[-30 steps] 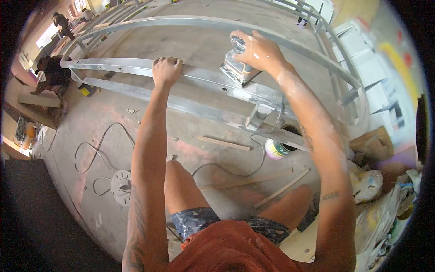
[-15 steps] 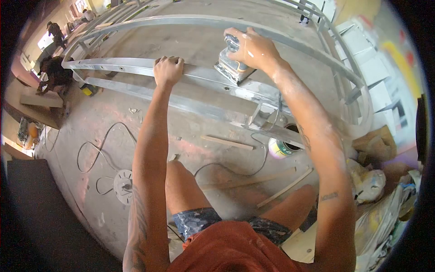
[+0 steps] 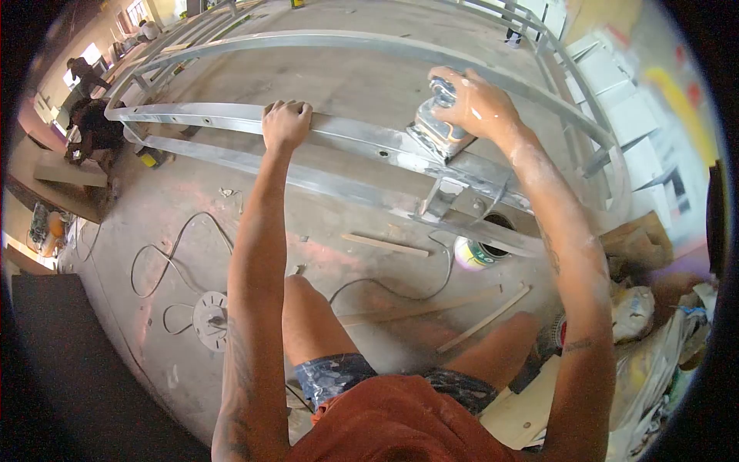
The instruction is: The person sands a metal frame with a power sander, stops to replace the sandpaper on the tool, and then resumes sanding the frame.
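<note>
The right hand (image 3: 477, 100) is gripping the sander (image 3: 439, 131) flat on the metal rail (image 3: 362, 135); the left hand (image 3: 285, 123) is clenching that rail alongside, best kept steady.

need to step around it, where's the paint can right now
In the head view the paint can stands open on the floor, right of centre, just under the metal frame and below the right hand on the sander.

Metal frame rail (image 3: 362, 137) showing dull silver-grey with white dusty patches. Palm sander (image 3: 440, 129) looking grey, smeared white. Right hand (image 3: 479, 102) wearing white dust streaks. Shorts (image 3: 339, 376) showing dark blue with pale paint splatter; shirt (image 3: 400, 423) showing rust orange. Paint can (image 3: 476, 254) showing white with a green band. Floor (image 3: 192, 208) looking grey, blotched pink.
</note>
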The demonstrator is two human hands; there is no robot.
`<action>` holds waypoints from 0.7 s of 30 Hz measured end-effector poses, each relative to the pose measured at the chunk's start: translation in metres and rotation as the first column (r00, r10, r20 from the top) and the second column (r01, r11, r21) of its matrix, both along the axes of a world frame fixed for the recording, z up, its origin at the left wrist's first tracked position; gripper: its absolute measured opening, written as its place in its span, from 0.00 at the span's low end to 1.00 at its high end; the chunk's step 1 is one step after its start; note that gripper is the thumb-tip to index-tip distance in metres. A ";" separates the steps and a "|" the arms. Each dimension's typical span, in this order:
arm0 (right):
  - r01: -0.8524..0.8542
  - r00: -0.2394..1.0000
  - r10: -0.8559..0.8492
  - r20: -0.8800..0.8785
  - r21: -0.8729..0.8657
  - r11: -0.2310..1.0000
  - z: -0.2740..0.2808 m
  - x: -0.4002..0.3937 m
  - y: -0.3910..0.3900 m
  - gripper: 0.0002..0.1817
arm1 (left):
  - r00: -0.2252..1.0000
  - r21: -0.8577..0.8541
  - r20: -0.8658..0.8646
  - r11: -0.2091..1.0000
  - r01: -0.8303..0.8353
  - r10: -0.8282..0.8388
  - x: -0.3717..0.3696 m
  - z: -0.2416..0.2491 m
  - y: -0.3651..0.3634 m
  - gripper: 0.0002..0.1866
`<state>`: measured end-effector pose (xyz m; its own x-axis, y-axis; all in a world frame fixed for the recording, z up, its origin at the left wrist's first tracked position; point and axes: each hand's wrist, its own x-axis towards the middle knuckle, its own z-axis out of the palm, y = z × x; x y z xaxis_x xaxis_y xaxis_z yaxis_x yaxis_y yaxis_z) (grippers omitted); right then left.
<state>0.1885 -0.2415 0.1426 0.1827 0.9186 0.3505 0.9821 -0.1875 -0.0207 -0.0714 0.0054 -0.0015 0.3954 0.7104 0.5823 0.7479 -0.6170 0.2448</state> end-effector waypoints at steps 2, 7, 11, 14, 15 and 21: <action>0.026 1.000 -0.026 0.007 -0.009 1.000 0.000 0.009 0.000 0.33 | 1.000 -0.013 -0.001 1.000 0.010 -0.010 -0.001 0.001 0.001 0.21; 0.065 0.998 -0.066 -0.005 -0.016 0.998 0.000 0.002 0.019 0.33 | 0.995 0.016 -0.099 1.000 0.026 -0.024 -0.002 -0.002 0.003 0.21; 0.005 1.000 -0.005 -0.007 0.009 1.000 -0.008 -0.017 0.047 0.35 | 0.995 0.016 -0.104 1.000 0.007 -0.005 -0.001 -0.002 0.003 0.22; -0.073 0.997 0.072 0.020 0.064 0.995 -0.012 -0.031 0.062 0.34 | 0.990 -0.002 -0.141 1.000 0.005 -0.005 0.001 -0.001 0.004 0.22; -0.070 0.997 0.069 0.018 0.065 0.995 -0.013 -0.034 0.066 0.34 | 0.993 -0.002 -0.114 1.000 0.003 -0.003 0.001 0.000 0.002 0.22; -0.082 0.996 0.082 -0.027 0.009 0.997 -0.007 -0.045 0.057 0.34 | 0.990 -0.009 -0.139 1.000 -0.022 0.021 0.000 0.001 0.003 0.22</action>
<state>0.1435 -0.1848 0.1358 0.1163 0.9280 0.3539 0.9932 -0.1060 -0.0486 -0.0718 0.0089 0.0000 0.4564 0.7255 0.5150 0.7882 -0.5983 0.1443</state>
